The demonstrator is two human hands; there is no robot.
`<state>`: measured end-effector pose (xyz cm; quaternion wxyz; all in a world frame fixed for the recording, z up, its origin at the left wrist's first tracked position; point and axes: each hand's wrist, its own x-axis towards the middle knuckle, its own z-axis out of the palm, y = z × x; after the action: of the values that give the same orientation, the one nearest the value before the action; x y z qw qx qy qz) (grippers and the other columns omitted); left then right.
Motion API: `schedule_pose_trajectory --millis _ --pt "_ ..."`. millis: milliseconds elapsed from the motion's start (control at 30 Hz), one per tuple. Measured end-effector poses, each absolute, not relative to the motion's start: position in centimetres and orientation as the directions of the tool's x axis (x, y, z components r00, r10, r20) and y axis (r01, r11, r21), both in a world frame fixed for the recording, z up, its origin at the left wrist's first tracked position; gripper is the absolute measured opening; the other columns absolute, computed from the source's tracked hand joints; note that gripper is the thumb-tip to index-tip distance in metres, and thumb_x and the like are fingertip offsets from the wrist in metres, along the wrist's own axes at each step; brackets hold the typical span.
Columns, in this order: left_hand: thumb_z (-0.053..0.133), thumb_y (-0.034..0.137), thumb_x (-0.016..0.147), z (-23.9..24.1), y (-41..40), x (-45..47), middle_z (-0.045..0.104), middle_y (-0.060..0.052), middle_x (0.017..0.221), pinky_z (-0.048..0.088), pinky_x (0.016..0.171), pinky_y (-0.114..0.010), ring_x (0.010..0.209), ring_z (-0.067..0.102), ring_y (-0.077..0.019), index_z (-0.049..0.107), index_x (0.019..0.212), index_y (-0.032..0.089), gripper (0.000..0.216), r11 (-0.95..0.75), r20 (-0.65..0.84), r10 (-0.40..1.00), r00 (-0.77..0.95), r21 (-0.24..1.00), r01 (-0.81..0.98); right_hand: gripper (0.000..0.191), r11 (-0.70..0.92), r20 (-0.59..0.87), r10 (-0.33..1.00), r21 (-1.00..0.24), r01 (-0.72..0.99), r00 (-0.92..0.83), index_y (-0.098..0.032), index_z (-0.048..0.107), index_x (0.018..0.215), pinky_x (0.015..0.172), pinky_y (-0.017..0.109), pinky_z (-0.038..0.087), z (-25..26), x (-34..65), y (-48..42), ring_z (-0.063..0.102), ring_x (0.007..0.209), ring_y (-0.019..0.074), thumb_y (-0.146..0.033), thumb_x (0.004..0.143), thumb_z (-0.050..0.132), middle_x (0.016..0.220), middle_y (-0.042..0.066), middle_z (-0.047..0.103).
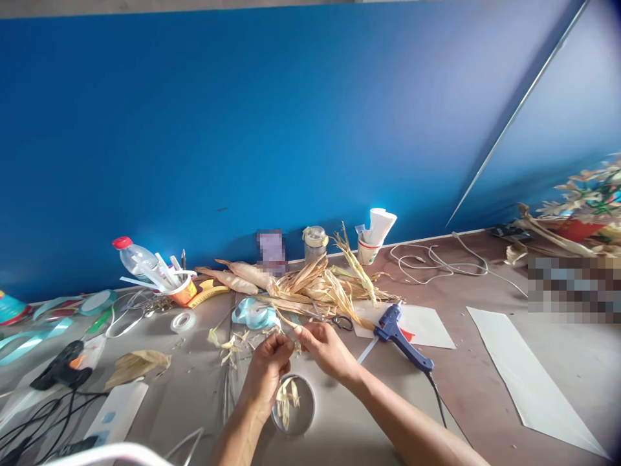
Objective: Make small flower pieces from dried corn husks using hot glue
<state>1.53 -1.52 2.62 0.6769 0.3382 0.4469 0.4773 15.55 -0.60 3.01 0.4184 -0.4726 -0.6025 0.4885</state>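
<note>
Close together over the middle of the table, both my hands are closed at the fingertips. Between my left hand (270, 364) and my right hand (328, 351) shows a thin tan strip of corn husk (287, 320), mostly hidden by the fingers. Just below them stands a round bowl (314, 409) with a few short husk pieces (287, 396) inside. Beyond the hands lies a heap of dried corn husks (325, 285). A roll of light blue ribbon (255, 313) is in front of the heap. To the right, a blue glue gun (405, 340) rests on its side.
White paper sheets (524, 375) lie on the right. Along the blue partition (301, 129) stand a lidded jar (315, 244), a paper cup (369, 250) and an orange cup of white sticks (183, 292). A tape roll (183, 321), cables and a power strip (116, 414) are left.
</note>
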Motion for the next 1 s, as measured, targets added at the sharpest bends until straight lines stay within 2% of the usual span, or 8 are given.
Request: schedule_pose_trajectory --millis 133,233,333,400,500,733,867,1000 --pt "0.076 0.028 0.06 2.6 -1.5 1.4 0.034 0.009 0.047 0.021 0.041 -0.017 0.042 0.025 -0.0027 0.051 0.058 0.015 0.029 0.341 -0.304 0.939 0.158 0.871 -0.353 0.039 0.109 0.08 0.99 -0.955 0.275 -0.116 -0.019 0.031 0.054 0.047 0.022 0.023 3.3 15.3 -0.8 0.027 0.051 0.008 -0.038 0.083 0.047 0.054 -0.006 0.029" --pt "0.076 0.028 0.061 2.6 -1.5 1.4 0.035 0.009 0.049 0.021 0.042 -0.017 0.042 0.025 -0.0028 0.051 0.059 0.015 0.028 0.337 -0.301 0.941 0.153 0.867 -0.368 0.034 0.08 0.058 0.993 -0.973 0.217 -0.105 -0.019 0.037 0.058 0.047 0.021 0.025 3.4 15.6 -0.7 0.029 0.051 0.0084 -0.039 0.084 0.046 0.054 -0.006 0.032" --pt "0.076 0.029 0.061 2.5 -1.4 1.5 0.037 0.008 0.049 0.018 0.042 -0.019 0.042 0.024 -0.0029 0.051 0.058 0.015 0.028 0.307 -0.275 0.951 0.139 0.892 -0.331 0.043 0.011 -0.016 0.987 -0.986 0.164 -0.163 -0.017 0.043 0.057 0.047 0.021 0.027 3.3 15.8 -0.6 0.031 0.048 0.0083 -0.047 0.088 0.037 0.051 -0.005 0.036" --pt "0.074 0.03 0.062 2.3 -1.4 1.5 0.038 0.008 0.049 0.018 0.042 -0.019 0.042 0.025 -0.0035 0.051 0.058 0.015 0.028 0.289 -0.261 0.956 0.133 0.913 -0.287 0.048 0.022 -0.019 0.978 -0.981 0.194 -0.207 -0.017 0.044 0.053 0.047 0.022 0.027 3.2 15.6 -0.7 0.033 0.047 0.0081 -0.049 0.088 0.037 0.05 -0.004 0.037" --pt "0.073 0.03 0.064 2.3 -1.5 1.5 0.038 0.007 0.05 0.018 0.043 -0.02 0.043 0.026 -0.0045 0.052 0.058 0.016 0.026 0.273 -0.244 0.96 0.137 0.924 -0.267 0.04 0.097 0.048 0.981 -0.961 0.259 -0.19 -0.017 0.043 0.055 0.051 0.022 0.03 3.2 15.1 -0.9 0.037 0.051 0.0091 -0.041 0.087 0.042 0.053 -0.004 0.04" --pt "0.074 0.03 0.061 2.7 -1.3 1.3 0.032 0.009 0.046 0.017 0.043 -0.021 0.042 0.021 -0.005 0.05 0.056 0.017 0.028 0.327 -0.286 0.943 0.169 0.887 -0.326 0.022 0.198 0.158 0.979 -0.889 0.412 -0.129 -0.019 0.04 0.06 0.054 0.023 0.033 3.4 14.6 -1.5 0.042 0.056 0.0118 -0.017 0.082 0.041 0.06 -0.002 0.045" --pt "0.075 0.03 0.061 2.5 -1.2 1.1 0.027 0.01 0.045 0.014 0.043 -0.02 0.042 0.016 -0.0037 0.049 0.057 0.016 0.03 0.359 -0.303 0.93 0.207 0.87 -0.338 0.019 0.302 0.281 0.952 -0.824 0.479 -0.117 -0.02 0.042 0.063 0.056 0.024 0.035 3.2 14.6 -1.7 0.045 0.059 0.0132 -0.014 0.082 0.043 0.065 0.0 0.049" --pt "0.074 0.029 0.064 2.3 -1.3 1.1 0.025 0.011 0.047 0.015 0.042 -0.018 0.043 0.015 -0.0031 0.047 0.059 0.015 0.031 0.401 -0.316 0.909 0.271 0.842 -0.362 0.021 0.346 0.326 0.937 -0.8 0.49 -0.129 -0.019 0.045 0.063 0.057 0.024 0.036 3.2 14.8 -1.6 0.047 0.062 0.0138 -0.013 0.083 0.043 0.066 0.001 0.049"
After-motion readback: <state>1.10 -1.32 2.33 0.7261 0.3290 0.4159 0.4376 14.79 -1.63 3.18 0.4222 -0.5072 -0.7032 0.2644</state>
